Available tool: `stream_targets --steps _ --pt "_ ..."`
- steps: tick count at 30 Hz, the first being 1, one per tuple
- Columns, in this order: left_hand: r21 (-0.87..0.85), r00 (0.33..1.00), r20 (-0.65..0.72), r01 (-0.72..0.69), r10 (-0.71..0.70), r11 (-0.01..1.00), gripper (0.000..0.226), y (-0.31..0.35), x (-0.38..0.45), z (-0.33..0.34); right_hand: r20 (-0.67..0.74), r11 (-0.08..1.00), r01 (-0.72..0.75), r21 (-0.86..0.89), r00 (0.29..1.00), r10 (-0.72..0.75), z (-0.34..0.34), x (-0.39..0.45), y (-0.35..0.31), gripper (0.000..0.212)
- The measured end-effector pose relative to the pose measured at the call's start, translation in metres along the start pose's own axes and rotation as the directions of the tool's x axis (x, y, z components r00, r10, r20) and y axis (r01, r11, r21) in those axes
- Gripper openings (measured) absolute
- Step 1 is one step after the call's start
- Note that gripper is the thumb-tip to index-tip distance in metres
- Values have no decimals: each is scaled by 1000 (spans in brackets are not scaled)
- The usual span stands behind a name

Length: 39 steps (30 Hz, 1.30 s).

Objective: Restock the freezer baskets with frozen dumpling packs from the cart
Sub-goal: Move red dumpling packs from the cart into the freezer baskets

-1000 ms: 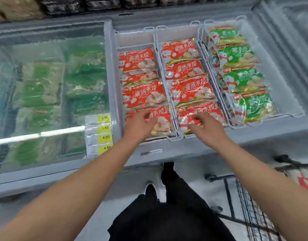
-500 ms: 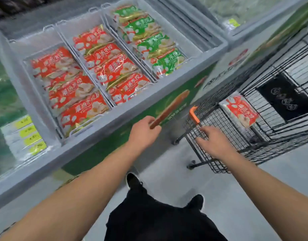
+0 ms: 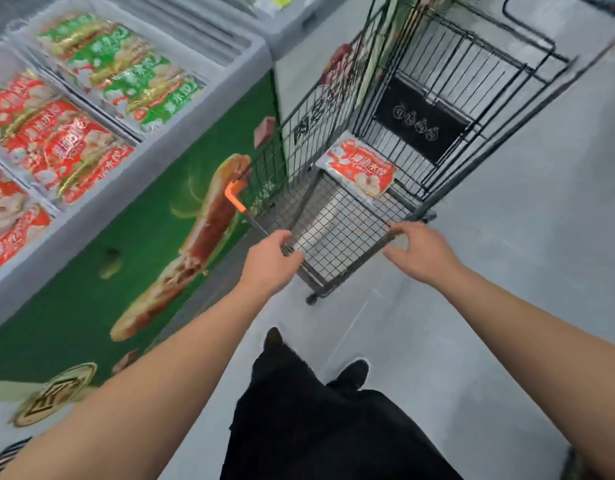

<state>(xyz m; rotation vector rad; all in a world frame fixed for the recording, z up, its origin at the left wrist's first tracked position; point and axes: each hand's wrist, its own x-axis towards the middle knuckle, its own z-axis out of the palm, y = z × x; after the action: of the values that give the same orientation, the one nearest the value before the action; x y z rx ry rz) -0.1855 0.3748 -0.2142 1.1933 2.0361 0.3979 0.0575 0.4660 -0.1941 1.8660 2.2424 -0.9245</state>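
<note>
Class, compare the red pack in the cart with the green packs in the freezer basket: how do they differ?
The red pack lies alone on the wire cart; the green packs lie overlapping in a row in a freezer basket. The red pack is red and white; the green packs are green with gold. All are flat printed bags lying face up.

Both hands reach to the near rim of the black wire cart [image 3: 347, 233]. The left hand [image 3: 269, 261] has its fingers curled at the rim, at 12 o'clock from the person's dark trousers [image 3: 316, 420]. The right hand [image 3: 422, 249] hovers with fingers spread, just touching the rim at 1 o'clock. One red dumpling pack [image 3: 363, 169] lies inside the cart. At 10 o'clock, the freezer baskets [image 3: 139, 133] hold red packs [image 3: 61, 147] and green packs [image 3: 126, 74].
</note>
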Motion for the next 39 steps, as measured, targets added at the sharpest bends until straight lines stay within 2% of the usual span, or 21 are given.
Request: stream_targets --steps 8,22,31,35,39 --pt "-31 999 5 44 -44 999 53 65 45 44 46 1000 14 2 999 -14 -41 47 50 54" --pt "-170 973 78 228 -218 959 52 162 214 90 242 981 101 -165 969 -59 -115 241 86 51" --pt "-186 951 74 309 -301 932 50 200 280 120 412 944 224 -243 905 -108 -121 341 110 52" --pt "-237 897 31 435 -441 869 46 208 302 142 531 924 305 -229 835 -144 -110 388 128 53" --pt "-266 838 39 533 -544 803 45 208 322 160 591 926 316 -207 795 -140 -91 421 141 49"
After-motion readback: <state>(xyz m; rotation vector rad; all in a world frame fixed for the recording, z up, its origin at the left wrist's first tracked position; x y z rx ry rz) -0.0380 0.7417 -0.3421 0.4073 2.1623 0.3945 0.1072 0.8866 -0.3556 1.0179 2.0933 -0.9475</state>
